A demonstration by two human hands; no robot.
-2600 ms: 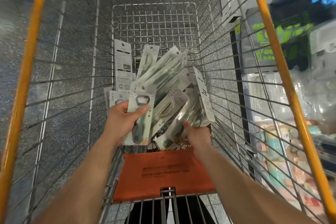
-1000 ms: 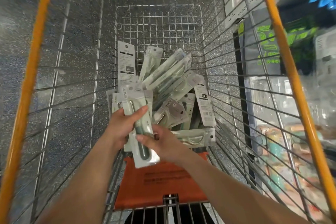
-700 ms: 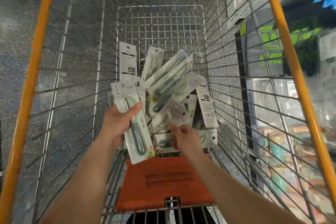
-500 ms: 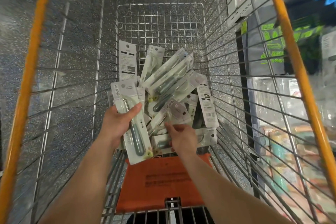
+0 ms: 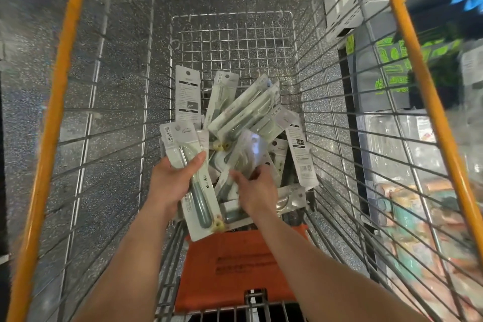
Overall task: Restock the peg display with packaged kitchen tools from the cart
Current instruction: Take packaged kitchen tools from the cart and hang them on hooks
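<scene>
cart [image 5: 60,65]: wire basket with orange rims, seen from above at the handle end
left hand [image 5: 171,185]: inside the cart near the handle end, gripping a green-handled tool pack [image 5: 180,138], thumb pressed across its face, fingers curled behind
green-handled tool pack: held slanted above the cart's floor, header card toward the cart's far end, yellow-tipped lower end over the orange flap [image 5: 235,264]
right hand [image 5: 258,192]: beside the left, toward the cart's right wall, fingers curled round the lower end of a blurred pack [image 5: 247,150]
blurred pack: tilted up from the heap, glare on its plastic, contents unreadable
pile of packs [image 5: 245,112]: heaped on the cart's floor at mid-basket, fanned toward the far end and right wall
upright card [image 5: 187,97]: printed back showing, standing at the pile's edge nearest the cart's left wall
shelf goods [image 5: 418,204]: outside the cart's right wall, smeared by motion
speckled floor [image 5: 28,91]: visible through the cart's left wall
</scene>
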